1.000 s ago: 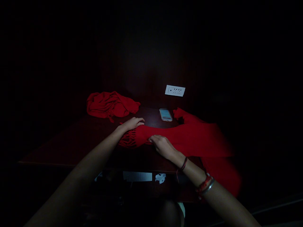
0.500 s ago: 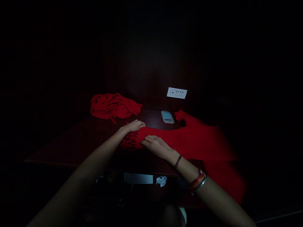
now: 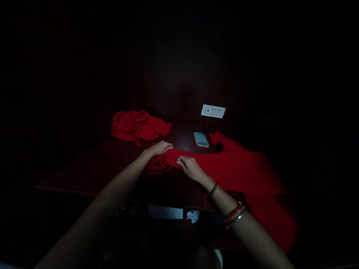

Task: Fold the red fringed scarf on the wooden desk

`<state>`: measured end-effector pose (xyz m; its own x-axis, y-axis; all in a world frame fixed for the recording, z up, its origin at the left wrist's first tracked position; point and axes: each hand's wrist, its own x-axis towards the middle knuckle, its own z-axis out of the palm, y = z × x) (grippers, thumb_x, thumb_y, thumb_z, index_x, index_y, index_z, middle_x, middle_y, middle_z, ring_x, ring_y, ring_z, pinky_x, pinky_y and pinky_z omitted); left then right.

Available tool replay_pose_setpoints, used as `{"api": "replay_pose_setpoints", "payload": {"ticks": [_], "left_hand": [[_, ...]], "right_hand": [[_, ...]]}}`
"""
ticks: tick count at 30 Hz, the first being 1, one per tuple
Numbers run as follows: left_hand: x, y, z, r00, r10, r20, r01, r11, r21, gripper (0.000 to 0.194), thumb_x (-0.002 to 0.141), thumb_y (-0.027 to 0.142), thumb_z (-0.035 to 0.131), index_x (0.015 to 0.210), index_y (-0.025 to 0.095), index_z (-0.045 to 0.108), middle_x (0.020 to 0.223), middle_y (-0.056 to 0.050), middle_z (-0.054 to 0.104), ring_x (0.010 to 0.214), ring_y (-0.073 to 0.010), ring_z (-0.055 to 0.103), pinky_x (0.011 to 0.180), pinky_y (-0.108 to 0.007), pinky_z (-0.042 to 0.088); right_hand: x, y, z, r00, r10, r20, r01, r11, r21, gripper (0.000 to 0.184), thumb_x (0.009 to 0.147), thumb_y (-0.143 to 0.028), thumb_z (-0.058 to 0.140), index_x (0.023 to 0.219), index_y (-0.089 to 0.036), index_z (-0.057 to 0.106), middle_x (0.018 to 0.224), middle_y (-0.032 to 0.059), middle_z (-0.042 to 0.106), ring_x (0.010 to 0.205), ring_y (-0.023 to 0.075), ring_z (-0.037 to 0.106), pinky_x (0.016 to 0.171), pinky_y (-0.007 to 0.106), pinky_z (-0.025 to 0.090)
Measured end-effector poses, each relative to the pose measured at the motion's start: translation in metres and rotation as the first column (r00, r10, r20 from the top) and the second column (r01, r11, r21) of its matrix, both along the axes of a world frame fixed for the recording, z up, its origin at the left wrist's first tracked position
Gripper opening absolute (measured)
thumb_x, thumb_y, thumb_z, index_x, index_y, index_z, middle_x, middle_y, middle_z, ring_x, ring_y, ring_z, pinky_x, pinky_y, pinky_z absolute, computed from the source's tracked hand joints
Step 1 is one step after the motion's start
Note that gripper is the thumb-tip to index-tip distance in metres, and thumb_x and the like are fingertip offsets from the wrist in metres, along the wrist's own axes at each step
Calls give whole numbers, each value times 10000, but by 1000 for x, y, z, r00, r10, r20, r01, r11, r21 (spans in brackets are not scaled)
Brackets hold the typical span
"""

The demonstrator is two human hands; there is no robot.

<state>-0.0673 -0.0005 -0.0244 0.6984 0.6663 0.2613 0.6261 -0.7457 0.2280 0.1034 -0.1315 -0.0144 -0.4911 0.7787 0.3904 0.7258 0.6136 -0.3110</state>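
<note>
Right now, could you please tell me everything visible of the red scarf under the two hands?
The scarf is plain red, apparently woven cloth, with loose fringe at its left end. It lies across the dark table, and its right part seems to hang past the front edge, blurred in shadow. The left hand rests on it near the fringe; the right hand touches the near edge, fingers curled.

You face a dark, reddish-brown wall (image 3: 174,80) on the far side, dimly lit at its middle and sinking into black to left and right. A white rectangular socket panel (image 3: 213,111) sits low on it, right of centre. Before you spreads a dark reddish-brown wooden table (image 3: 86,164), faintly glossy toward the far middle. Below its near edge, the floor is too dark for you to make out.
</note>
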Motion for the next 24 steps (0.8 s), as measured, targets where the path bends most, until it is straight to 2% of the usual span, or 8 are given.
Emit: {"api": "replay_pose_setpoints", "payload": {"ticks": [3,6,9,12,15,19,24], "left_hand": [[-2,-3,2,1000,13,4,-13,1000,3,329,834,327,302,956,183,571,946,-37,608,851,-150,538,759,-216,359],[-9,-6,8,1000,-8,-8,7,996,-89,412,749,428,447,1078,187,506,1057,-46,561,901,-156,524,752,-204,368],[-15,-5,12,999,-10,-34,5,989,-145,435,670,385,553,1057,187,528,1015,-37,584,854,-154,540,714,-196,380],[-14,-3,10,1000,3,-27,-6,995,-98,288,729,315,491,967,184,585,916,-26,623,803,-148,554,705,-198,377],[-10,-2,6,999,-10,-35,9,1000,-7,267,787,307,410,927,184,602,897,-33,629,810,-156,554,731,-209,368],[-8,-2,2,1000,10,-28,-8,996,91,272,814,282,364,918,184,596,902,-34,624,823,-153,548,752,-218,363],[-10,-5,6,994,-3,105,-9,994,112,238,805,258,383,897,165,582,895,-28,604,834,-132,530,760,-209,370]], "right_hand": [[0,2,-6,1000,11,-14,-11,1000,4,162,833,-208,395,753,-140,518,735,31,560,682,102,499,646,203,365],[-2,-1,-10,998,57,23,-58,998,37,155,831,-216,396,785,-144,525,762,33,539,713,106,489,668,214,373],[-5,-7,-9,993,100,61,-105,991,86,161,805,-224,448,945,-165,499,865,42,524,790,117,486,698,231,380],[-10,-11,-7,976,135,170,-163,973,161,269,771,-222,504,1036,-196,468,914,44,514,855,134,471,738,252,373],[-13,-11,-6,953,130,275,-187,963,194,131,792,-210,472,901,-190,541,810,30,528,792,131,474,723,252,369],[-15,-10,-7,980,123,155,-153,967,201,141,818,-219,426,802,-163,555,770,26,531,743,114,472,695,222,377],[-14,-12,-11,993,117,25,-119,979,164,133,779,-178,491,899,-151,542,819,32,543,786,116,479,719,216,386]]}}
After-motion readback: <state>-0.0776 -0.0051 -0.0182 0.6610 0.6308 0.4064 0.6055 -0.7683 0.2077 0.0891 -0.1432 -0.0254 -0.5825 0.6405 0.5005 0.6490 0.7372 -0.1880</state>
